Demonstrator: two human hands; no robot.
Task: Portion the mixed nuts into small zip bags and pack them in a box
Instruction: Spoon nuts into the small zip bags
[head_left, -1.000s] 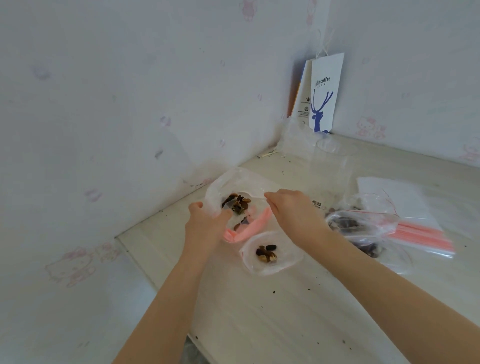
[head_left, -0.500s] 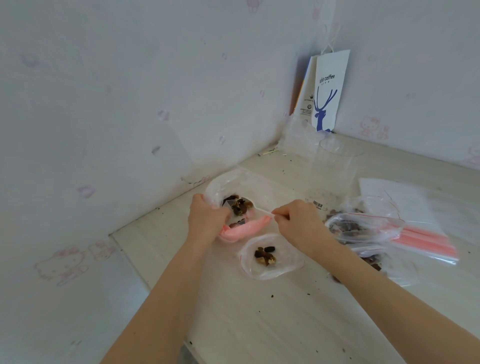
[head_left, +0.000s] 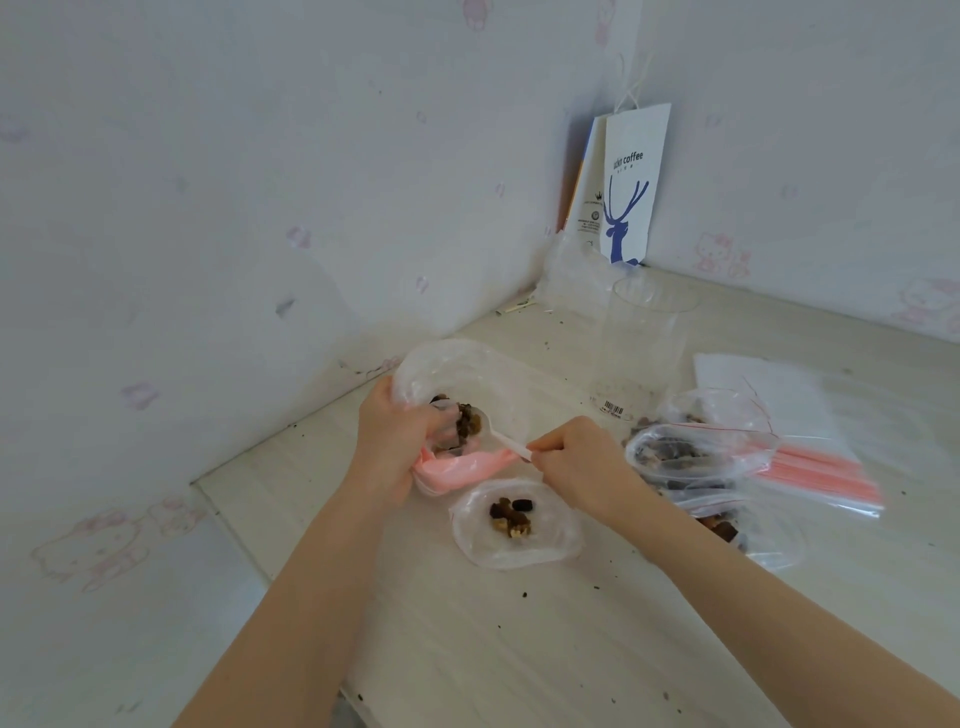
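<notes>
My left hand (head_left: 397, 441) grips the rim of a large clear bag (head_left: 467, 374) with a pink zip edge; dark mixed nuts (head_left: 465, 421) lie inside it. My right hand (head_left: 582, 467) pinches the handle of a white plastic spoon (head_left: 501, 439), whose bowl is in the bag among the nuts. Just in front lies a small open zip bag (head_left: 519, 525) with a few nuts in it. To the right lie filled small zip bags (head_left: 696, 452) with red zip lines.
A stack of unused zip bags (head_left: 810, 452) with pink strips lies at the right. A clear plastic cup (head_left: 644, 332) stands behind, and a white paper coffee bag (head_left: 628, 187) leans in the wall corner. Crumbs dot the pale table (head_left: 519, 649), whose left edge runs near my left arm.
My right hand drew back from the bag's mouth to the right and now pinches the spoon handle, its bowl in the nuts. My left hand kept its grip on the bag.
</notes>
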